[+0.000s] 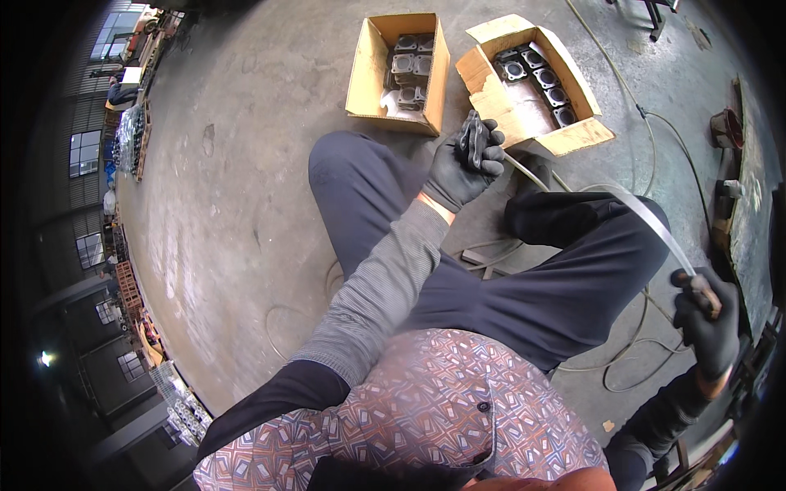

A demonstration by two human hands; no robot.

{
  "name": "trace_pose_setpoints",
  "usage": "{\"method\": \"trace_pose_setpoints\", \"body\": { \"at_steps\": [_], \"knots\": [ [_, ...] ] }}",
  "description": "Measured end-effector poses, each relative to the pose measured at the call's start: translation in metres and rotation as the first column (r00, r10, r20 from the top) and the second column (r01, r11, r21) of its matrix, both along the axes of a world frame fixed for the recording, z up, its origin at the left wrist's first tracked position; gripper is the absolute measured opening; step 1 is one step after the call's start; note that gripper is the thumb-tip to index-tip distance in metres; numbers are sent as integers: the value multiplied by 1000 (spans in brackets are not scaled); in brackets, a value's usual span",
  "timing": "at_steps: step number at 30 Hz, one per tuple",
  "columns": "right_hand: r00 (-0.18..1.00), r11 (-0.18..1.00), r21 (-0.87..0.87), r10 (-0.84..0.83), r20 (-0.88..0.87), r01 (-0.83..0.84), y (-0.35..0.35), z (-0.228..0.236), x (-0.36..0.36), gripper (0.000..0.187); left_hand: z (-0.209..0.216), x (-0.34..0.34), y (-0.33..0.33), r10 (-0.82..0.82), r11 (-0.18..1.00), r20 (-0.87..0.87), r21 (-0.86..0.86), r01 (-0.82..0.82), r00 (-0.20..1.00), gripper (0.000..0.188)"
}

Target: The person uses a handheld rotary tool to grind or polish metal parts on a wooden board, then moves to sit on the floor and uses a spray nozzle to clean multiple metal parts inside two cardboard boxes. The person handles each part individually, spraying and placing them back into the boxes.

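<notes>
Between my knees, my left hand in a dark glove is closed around a small dark metal casting, held up just in front of the two cardboard boxes. My right hand, also gloved, is out at the far right, wrapped round the brown handle of a long, flat file. Its pale blade is smeared by motion and slants up and left across my right knee, apart from the casting. The left box and the right box hold several metal cylinder blocks with round bores.
A thin hose loops over the concrete floor on the right and under my legs. At the right edge stand a reddish bucket and a worn board. Stacked crates line the far left.
</notes>
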State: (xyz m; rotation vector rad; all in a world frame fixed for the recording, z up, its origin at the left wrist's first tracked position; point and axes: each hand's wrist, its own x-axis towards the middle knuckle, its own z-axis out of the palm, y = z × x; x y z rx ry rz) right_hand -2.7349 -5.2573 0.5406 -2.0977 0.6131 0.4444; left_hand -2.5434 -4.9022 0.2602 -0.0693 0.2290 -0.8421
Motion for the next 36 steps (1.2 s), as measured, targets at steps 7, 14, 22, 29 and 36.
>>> {"method": "trace_pose_setpoints", "body": {
  "at_steps": [7, 14, 22, 29, 36],
  "knots": [
    [998, 998, -14, -58, 18, 59, -7, -7, -2, 28, 10, 5, 9, 110, 954, 46, 275, -118, 993, 23],
    [937, 999, -9, -29, 347, 34, -43, -61, 68, 35, 115, 94, 113, -175, 415, 618, 752, -512, 767, 43],
    [898, 992, 17, 109, 425, -129, 48, -129, 221, 25, 25, 256, 201, -693, -193, 340, 762, -618, 635, 57],
    [963, 967, -181, 212, 169, -181, 66, -175, 266, 26, -203, 310, 202, -880, -474, -318, 651, -593, 353, 40],
    [980, 980, -102, 179, 83, -170, 55, -186, 270, 29, -285, 311, 224, -814, -523, -289, 742, -419, 504, 41]
  ]
}}
